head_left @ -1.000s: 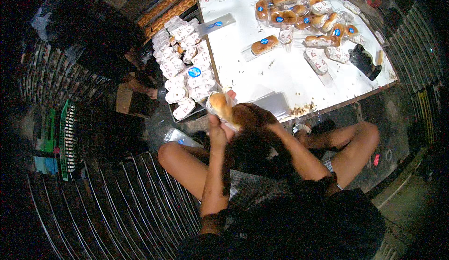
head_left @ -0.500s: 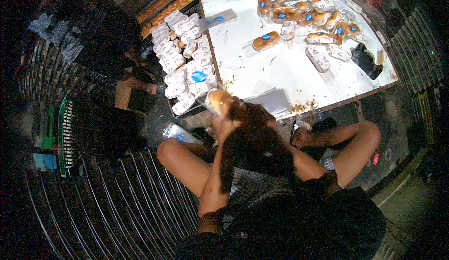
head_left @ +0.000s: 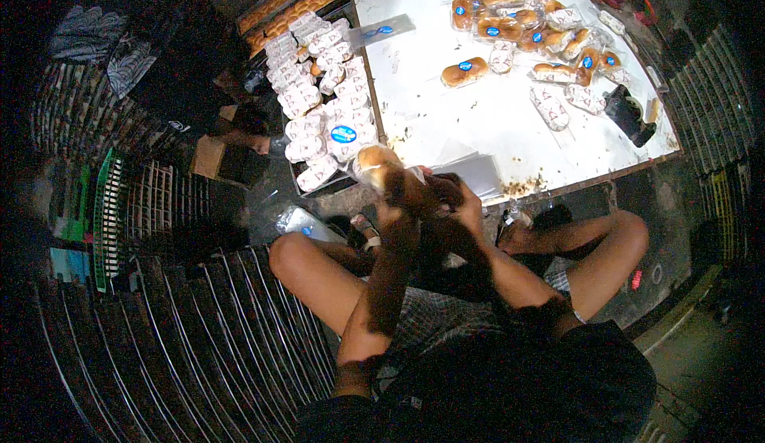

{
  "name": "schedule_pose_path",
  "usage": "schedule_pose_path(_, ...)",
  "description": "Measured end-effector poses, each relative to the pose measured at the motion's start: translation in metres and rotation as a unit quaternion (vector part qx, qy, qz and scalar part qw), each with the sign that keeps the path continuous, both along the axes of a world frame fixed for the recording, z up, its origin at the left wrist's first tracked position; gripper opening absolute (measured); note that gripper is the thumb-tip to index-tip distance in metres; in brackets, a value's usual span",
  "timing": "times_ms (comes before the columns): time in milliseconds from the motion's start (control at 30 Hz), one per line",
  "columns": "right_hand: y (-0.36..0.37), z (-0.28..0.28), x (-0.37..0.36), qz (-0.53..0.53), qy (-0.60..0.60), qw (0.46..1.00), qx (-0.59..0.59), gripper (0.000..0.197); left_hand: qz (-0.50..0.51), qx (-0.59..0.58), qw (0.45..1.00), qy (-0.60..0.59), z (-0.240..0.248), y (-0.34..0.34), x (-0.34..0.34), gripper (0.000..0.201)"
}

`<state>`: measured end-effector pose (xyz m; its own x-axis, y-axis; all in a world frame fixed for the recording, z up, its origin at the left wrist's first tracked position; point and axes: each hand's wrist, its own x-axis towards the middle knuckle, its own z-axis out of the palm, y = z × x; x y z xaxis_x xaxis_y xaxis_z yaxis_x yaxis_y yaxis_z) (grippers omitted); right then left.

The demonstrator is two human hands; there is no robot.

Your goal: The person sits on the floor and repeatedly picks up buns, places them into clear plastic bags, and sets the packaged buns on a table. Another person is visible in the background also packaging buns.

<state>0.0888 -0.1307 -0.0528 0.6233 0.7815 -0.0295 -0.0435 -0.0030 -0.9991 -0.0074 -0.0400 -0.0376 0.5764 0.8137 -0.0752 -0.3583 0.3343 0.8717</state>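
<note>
Head view shows the golden bread roll (head_left: pixel 376 158) gripped by the fingers of your left hand (head_left: pixel 394 208) near the white desk (head_left: pixel 422 116), your right hand (head_left: pixel 464 202) beside it, fingers too shadowed to tell, and white-wrapped rolls (head_left: pixel 301 99) just beyond.

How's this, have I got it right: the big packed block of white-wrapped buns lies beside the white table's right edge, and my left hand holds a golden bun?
Not quite: the head view shows the block of white-wrapped buns beside the left edge of the white table, not the right. Your left hand does hold a golden bun.
</note>
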Motion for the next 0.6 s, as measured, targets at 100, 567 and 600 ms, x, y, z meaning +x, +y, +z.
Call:
schedule_pose_path(100,0.002,0.001,0.006,-0.003,-0.048,0.999,-0.011,0.047,0.003,-0.116,0.988,-0.099,0.011,0.009,-0.002,0.049)
schedule_pose_path(567,-0.003,0.036,-0.016,0.041,0.040,0.998,-0.020,0.061,-0.048,-0.201,0.928,-0.311,-0.041,0.032,-0.018,0.028)
schedule_pose_path(600,-0.002,0.020,-0.012,-0.005,-0.106,0.994,-0.015,0.065,-0.035,-0.121,0.963,-0.237,-0.046,0.024,-0.013,0.028)
